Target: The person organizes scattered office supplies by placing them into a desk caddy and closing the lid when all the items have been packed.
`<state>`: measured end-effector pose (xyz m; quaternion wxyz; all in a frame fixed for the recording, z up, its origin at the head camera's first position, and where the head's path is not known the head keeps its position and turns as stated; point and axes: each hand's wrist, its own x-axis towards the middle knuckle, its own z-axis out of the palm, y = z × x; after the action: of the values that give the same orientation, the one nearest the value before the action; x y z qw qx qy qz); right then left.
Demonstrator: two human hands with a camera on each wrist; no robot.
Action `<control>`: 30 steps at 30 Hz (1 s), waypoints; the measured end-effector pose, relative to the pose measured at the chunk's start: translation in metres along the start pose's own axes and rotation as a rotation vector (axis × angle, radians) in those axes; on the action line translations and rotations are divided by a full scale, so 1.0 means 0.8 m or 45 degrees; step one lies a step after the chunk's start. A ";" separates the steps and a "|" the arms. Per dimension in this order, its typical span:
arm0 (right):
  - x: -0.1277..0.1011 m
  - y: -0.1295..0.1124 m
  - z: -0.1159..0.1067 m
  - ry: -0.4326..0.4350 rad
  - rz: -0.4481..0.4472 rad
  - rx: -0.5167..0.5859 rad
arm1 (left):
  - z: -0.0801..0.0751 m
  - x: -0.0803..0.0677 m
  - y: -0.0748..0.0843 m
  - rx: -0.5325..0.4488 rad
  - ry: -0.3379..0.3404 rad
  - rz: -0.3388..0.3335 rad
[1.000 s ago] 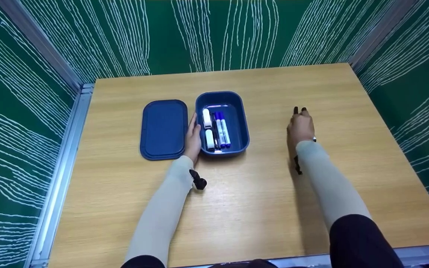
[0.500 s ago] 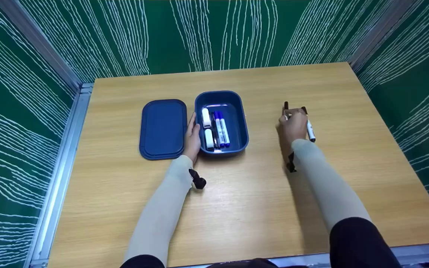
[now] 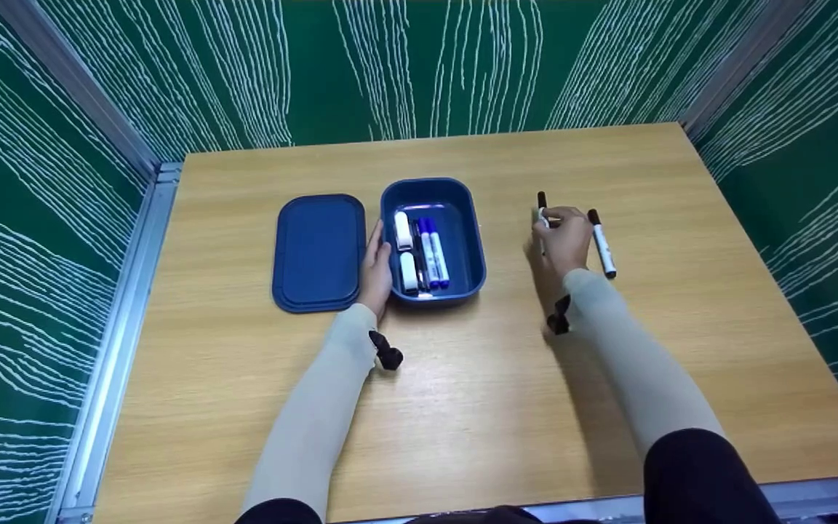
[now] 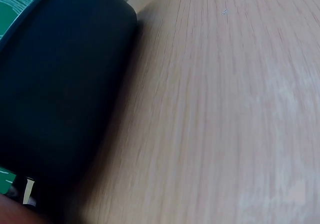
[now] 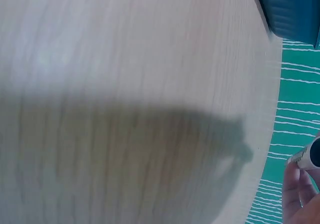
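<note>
The right hand (image 3: 567, 240) grasps one marker (image 3: 541, 206); a second marker (image 3: 601, 243) lies beside it on the bench (image 3: 506, 378). The left hand (image 3: 376, 269), fingers relaxed, rests against the one box (image 3: 463, 240).

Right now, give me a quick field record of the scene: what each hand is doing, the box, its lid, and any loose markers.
left hand: rests against the left wall of the box, fingers straight
right hand: holds a black-capped marker above the table
box: dark blue, open, holds blue-capped markers and white pieces
lid: lies flat, left of the box
loose marker: black cap, lies on the table just right of the right hand
</note>
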<state>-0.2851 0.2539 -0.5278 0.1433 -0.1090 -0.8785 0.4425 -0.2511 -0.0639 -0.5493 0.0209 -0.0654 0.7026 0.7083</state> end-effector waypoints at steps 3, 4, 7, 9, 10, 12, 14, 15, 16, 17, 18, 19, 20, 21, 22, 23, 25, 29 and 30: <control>-0.002 -0.001 0.000 -0.004 0.029 0.046 | 0.000 -0.001 0.000 0.001 -0.005 -0.024; -0.003 -0.002 0.000 -0.005 0.038 0.069 | 0.000 -0.001 0.000 0.000 -0.007 -0.025; -0.005 -0.007 0.002 0.003 0.033 0.122 | 0.000 0.000 0.000 0.006 -0.003 -0.009; -0.005 -0.012 0.005 0.018 0.011 0.144 | 0.000 0.000 0.000 0.009 0.005 0.014; -0.005 -0.015 0.007 0.025 -0.002 0.151 | 0.000 0.000 0.000 0.008 0.009 0.028; -0.006 -0.022 0.011 0.041 -0.030 0.153 | 0.000 0.001 0.000 0.002 0.013 0.046; -0.007 -0.029 0.014 0.043 -0.033 0.163 | 0.000 0.001 -0.001 -0.008 0.016 0.048; -0.007 -0.032 0.016 0.043 -0.037 0.166 | 0.000 0.001 -0.001 -0.013 0.018 0.045; -0.008 -0.035 0.017 0.040 -0.038 0.178 | 0.001 0.001 -0.001 -0.012 0.023 0.039; -0.009 -0.038 0.019 0.039 -0.041 0.181 | 0.001 0.001 -0.001 -0.012 0.027 0.032; -0.009 -0.041 0.020 0.033 -0.042 0.187 | 0.001 0.002 -0.001 -0.010 0.029 0.026; -0.010 -0.043 0.021 0.024 -0.043 0.201 | 0.001 0.001 -0.001 -0.007 0.033 0.020; -0.011 -0.045 0.022 0.018 -0.048 0.206 | 0.001 0.002 -0.001 -0.004 0.036 0.017; -0.012 -0.048 0.023 0.012 -0.053 0.217 | 0.001 0.002 -0.001 -0.002 0.038 0.016; -0.013 -0.050 0.025 0.006 -0.055 0.230 | 0.001 0.002 -0.001 -0.003 0.040 0.017; -0.014 -0.053 0.026 0.001 -0.056 0.241 | 0.001 0.002 0.000 -0.003 0.040 0.015; -0.016 -0.059 0.029 -0.010 -0.054 0.271 | 0.001 0.002 0.000 -0.006 0.040 0.013; -0.017 -0.070 0.037 -0.010 -0.063 0.305 | 0.001 0.002 0.001 -0.014 0.029 0.003; -0.018 -0.072 0.039 -0.008 -0.065 0.308 | 0.001 0.002 0.001 -0.016 0.025 0.001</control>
<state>-0.2865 0.1921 -0.5011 0.1639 -0.0669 -0.8216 0.5419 -0.2529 -0.0634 -0.5486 0.0133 -0.0723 0.6985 0.7119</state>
